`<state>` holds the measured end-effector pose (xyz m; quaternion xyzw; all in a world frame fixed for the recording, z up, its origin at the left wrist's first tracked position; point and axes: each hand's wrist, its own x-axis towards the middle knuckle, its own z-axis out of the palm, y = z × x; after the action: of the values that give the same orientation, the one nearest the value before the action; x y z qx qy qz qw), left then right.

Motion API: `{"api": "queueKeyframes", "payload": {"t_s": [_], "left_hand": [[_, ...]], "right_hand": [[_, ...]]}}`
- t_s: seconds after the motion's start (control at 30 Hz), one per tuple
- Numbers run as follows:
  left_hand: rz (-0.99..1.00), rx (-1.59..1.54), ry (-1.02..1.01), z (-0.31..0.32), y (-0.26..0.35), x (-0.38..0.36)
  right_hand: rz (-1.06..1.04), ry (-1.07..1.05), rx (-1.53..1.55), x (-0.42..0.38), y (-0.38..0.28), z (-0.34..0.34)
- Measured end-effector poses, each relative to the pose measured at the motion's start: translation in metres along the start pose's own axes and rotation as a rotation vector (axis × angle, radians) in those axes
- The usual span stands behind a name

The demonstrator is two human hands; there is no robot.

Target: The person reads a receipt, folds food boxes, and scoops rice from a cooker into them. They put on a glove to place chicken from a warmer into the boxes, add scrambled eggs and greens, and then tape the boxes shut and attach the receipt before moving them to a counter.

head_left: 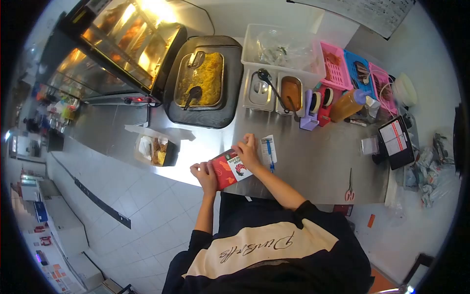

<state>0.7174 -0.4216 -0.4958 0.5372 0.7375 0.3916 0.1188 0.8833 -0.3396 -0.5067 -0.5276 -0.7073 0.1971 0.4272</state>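
Observation:
A red printed takeaway box [227, 169] rests on the steel counter's front edge, right before my body. My left hand [205, 177] is closed on its left end, with the fingers curled at the edge. Across the box, my right hand [248, 153] has its fingers bent and closed at the upper right corner. The box looks closed; its far side is partly hidden by my hands. To the left stands an open takeaway box [169, 153] with food inside. Just right of my right hand lie a slip of paper [266, 143] and a blue pen [270, 156].
Behind the counter [313, 166] are a tray of yellow rice [211, 73], a lidded steel pan [258, 91], a pan of sauce [292, 89] and a squeeze bottle [348, 106]. A heated display case [127, 44] stands back left. Scissors [349, 192] and a tablet [395, 142] are at right.

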Motion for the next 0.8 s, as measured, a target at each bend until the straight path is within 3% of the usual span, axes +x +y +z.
{"api": "queueKeyframes", "payload": {"t_s": [0.07, 0.1, 0.13, 0.17, 0.2, 0.23, 0.27, 0.3, 0.37, 0.47, 0.5, 0.57, 0.67, 0.77, 0.8], "left_hand": [[-0.051, -0.224, 0.038, 0.010, 0.003, 0.008], [-0.040, -0.158, -0.002, 0.002, 0.016, 0.010], [-0.162, -0.396, -0.017, 0.011, -0.005, 0.006], [-0.288, -0.630, -0.035, 0.023, -0.024, 0.004], [-0.294, -0.472, -0.076, 0.005, 0.007, 0.008], [-0.216, -0.359, -0.059, 0.007, 0.004, 0.009], [-0.267, -0.429, -0.088, 0.007, 0.007, 0.008], [-0.322, -0.493, -0.108, 0.005, 0.010, 0.006], [-0.206, -0.274, 0.012, 0.007, 0.021, 0.006], [0.032, -0.006, 0.109, 0.017, 0.031, 0.001], [0.122, 0.075, 0.129, 0.019, 0.033, 0.000], [0.058, -0.002, -0.031, 0.019, 0.035, -0.006], [-0.069, -0.203, -0.134, 0.018, 0.043, -0.017], [-0.307, -0.355, -0.208, 0.012, 0.067, -0.022], [-0.223, -0.312, -0.205, 0.011, 0.069, -0.021]], "right_hand": [[0.071, 0.040, 0.087, -0.001, 0.007, 0.009], [0.105, 0.066, 0.129, 0.000, 0.011, 0.007], [0.115, 0.088, 0.125, -0.001, 0.014, -0.005], [0.269, 0.237, 0.265, -0.001, 0.021, -0.014], [0.418, 0.384, 0.409, -0.002, 0.031, -0.025], [0.503, 0.658, 0.171, 0.005, 0.050, -0.051], [0.583, 0.923, -0.080, 0.012, 0.077, -0.088], [0.526, 1.022, -0.247, 0.016, 0.110, -0.108], [0.563, 0.815, -0.163, 0.023, 0.150, -0.150], [0.963, 0.373, 0.142, 0.044, 0.179, -0.185], [0.973, 0.382, 0.321, 0.045, 0.177, -0.190], [0.978, 0.387, 0.680, 0.042, 0.172, -0.198], [0.567, 0.614, 0.604, 0.004, 0.175, -0.166], [0.782, 0.549, 0.651, -0.012, 0.164, -0.165], [0.867, 0.526, 0.729, -0.010, 0.160, -0.167]]}}
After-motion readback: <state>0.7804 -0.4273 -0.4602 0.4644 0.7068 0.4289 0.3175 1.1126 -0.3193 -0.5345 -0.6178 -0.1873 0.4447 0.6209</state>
